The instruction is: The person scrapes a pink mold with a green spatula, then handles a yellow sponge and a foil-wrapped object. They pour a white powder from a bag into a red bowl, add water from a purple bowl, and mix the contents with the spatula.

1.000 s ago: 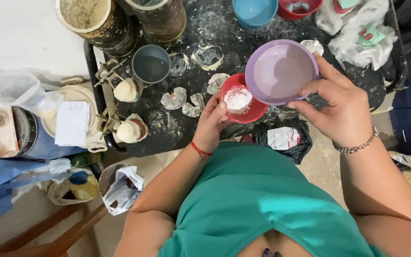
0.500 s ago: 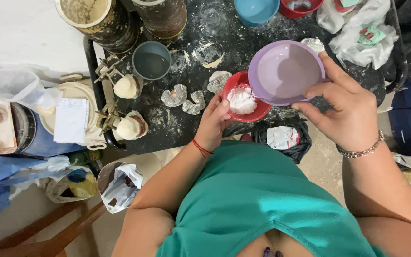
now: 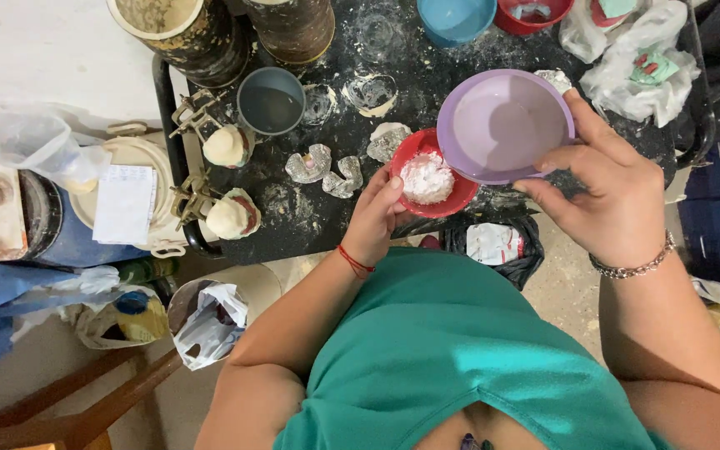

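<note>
My left hand (image 3: pixel 377 218) grips the near rim of a small red bowl (image 3: pixel 410 158) that holds a heap of white powder (image 3: pixel 427 178). It rests at the front edge of a black, powder-dusted tray (image 3: pixel 310 221). My right hand (image 3: pixel 614 196) holds a purple bowl (image 3: pixel 506 125) by its rim, tilted toward the red bowl and overlapping its right side. The purple bowl looks empty inside. A red string sits on my left wrist and a metal bracelet on my right.
On the tray lie clear dental moulds (image 3: pixel 324 167), two hinged jaw casts (image 3: pixel 225 147), a grey cup (image 3: pixel 270 100), a blue bowl (image 3: pixel 457 18) and crumpled bags (image 3: pixel 635 58). Dirty buckets (image 3: pixel 181 29) stand at the back left. A black bag (image 3: pixel 493 243) hangs below.
The purple bowl has tipped further over the red bowl, and the white powder heap in the red bowl has grown. My left hand has stayed on the red bowl.
</note>
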